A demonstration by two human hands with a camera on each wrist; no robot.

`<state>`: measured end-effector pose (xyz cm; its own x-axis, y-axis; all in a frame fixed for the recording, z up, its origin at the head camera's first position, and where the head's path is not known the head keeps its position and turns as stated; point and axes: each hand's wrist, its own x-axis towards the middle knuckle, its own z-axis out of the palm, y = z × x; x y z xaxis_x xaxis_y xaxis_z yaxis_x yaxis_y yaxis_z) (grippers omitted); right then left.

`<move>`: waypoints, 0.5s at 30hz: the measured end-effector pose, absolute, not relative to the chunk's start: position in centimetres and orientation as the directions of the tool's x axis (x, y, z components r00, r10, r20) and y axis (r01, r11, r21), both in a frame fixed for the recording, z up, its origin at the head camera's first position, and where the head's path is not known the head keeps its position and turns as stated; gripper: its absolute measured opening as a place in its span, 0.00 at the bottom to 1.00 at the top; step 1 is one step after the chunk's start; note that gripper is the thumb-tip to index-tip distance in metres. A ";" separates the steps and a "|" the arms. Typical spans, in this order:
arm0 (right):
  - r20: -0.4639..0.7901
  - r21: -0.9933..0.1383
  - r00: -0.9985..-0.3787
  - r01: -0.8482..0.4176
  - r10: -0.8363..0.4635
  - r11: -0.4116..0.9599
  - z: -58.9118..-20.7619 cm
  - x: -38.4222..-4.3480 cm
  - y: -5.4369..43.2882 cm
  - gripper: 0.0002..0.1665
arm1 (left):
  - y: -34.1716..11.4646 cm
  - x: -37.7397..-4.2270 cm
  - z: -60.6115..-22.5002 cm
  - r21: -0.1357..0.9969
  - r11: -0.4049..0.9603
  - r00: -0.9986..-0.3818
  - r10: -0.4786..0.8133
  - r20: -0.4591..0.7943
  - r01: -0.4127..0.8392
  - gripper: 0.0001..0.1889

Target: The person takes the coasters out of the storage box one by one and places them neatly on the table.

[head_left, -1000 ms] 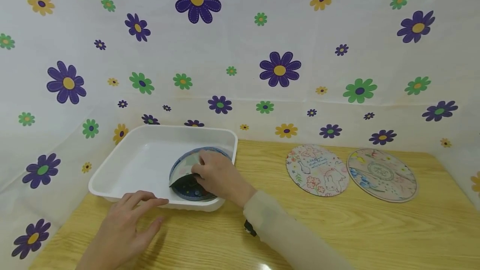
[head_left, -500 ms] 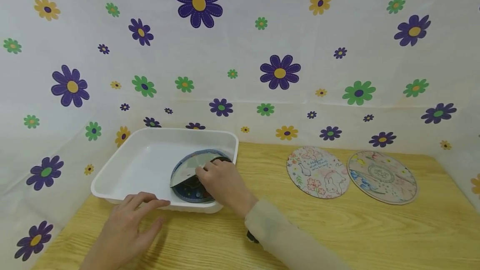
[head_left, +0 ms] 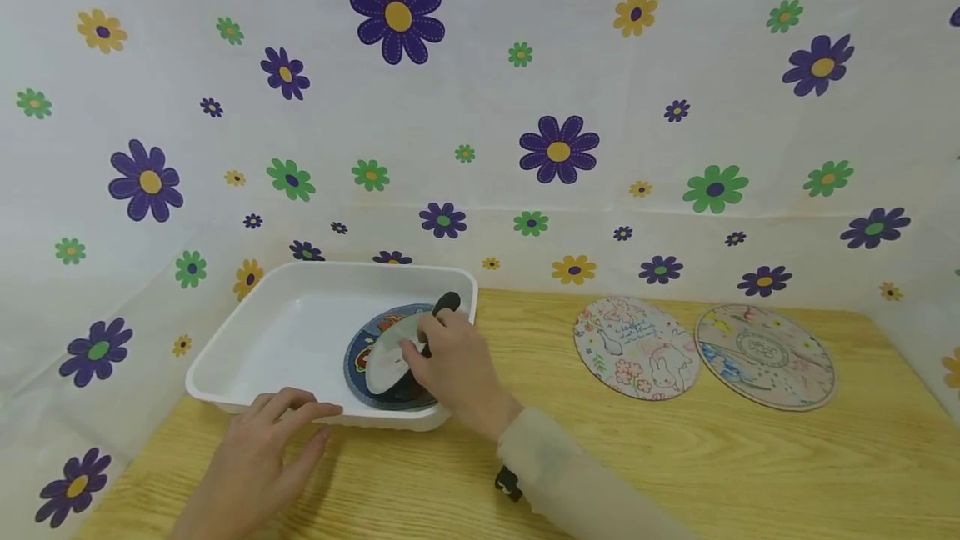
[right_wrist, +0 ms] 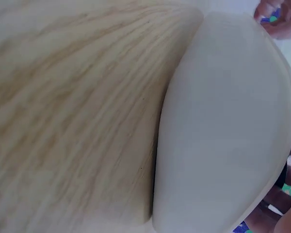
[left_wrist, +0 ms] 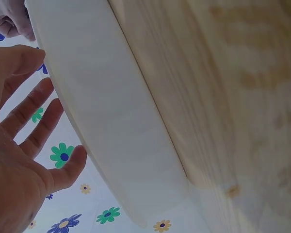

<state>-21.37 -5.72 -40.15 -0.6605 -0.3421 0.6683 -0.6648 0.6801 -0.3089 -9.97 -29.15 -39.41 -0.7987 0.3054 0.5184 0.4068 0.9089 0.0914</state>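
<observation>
In the head view my right hand (head_left: 461, 361) pinches a round mouse pad (head_left: 387, 362) with a pale face and a black back. It is bent and tilted up inside the white tray (head_left: 300, 340). Underneath lies a dark blue round mouse pad (head_left: 358, 361) with a colourful print, partly hidden by the pale one and my hand. The fingertips of my left hand (head_left: 258, 448) rest at the tray's near rim, fingers spread and relaxed. The left wrist view shows that hand (left_wrist: 24, 160) beside the tray wall (left_wrist: 102, 97). Only parts of the right fingers show in the right wrist view.
To the right on the wooden table (head_left: 637, 465) lie two more round mouse pads, one with a rabbit drawing (head_left: 636, 348) and one with a floral print (head_left: 765, 357). A flower-patterned white cloth (head_left: 480, 98) hangs behind the table and tray.
My right hand has peeled the pale mouse pad up and slightly rightward, uncovering more of the blue one beneath. My left hand stays at the tray rim.
</observation>
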 end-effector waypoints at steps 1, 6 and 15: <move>0.649 -0.370 -0.693 -0.648 -0.314 0.666 -40.1 -21.4 -5.6 0.12 | -29.1 -9.9 -39.4 0.093 0.910 -0.801 0.302 0.517 0.403 0.15; 0.521 -0.621 -0.828 -0.534 -0.207 0.574 -39.4 -21.6 -5.2 0.11 | -29.0 -9.8 -39.3 0.097 0.916 -0.808 0.290 0.513 0.390 0.15; 0.357 -0.727 -0.917 -0.393 -0.179 0.563 -37.8 -22.3 -4.3 0.30 | -29.0 -9.9 -39.2 0.101 0.911 -0.797 0.292 0.528 0.400 0.15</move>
<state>-22.32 -4.26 -37.75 -0.9168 -0.1792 0.3568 -0.3929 0.5635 -0.7267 -9.89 -29.03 -39.24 -0.7975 0.2921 0.5279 0.4002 0.9109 0.1007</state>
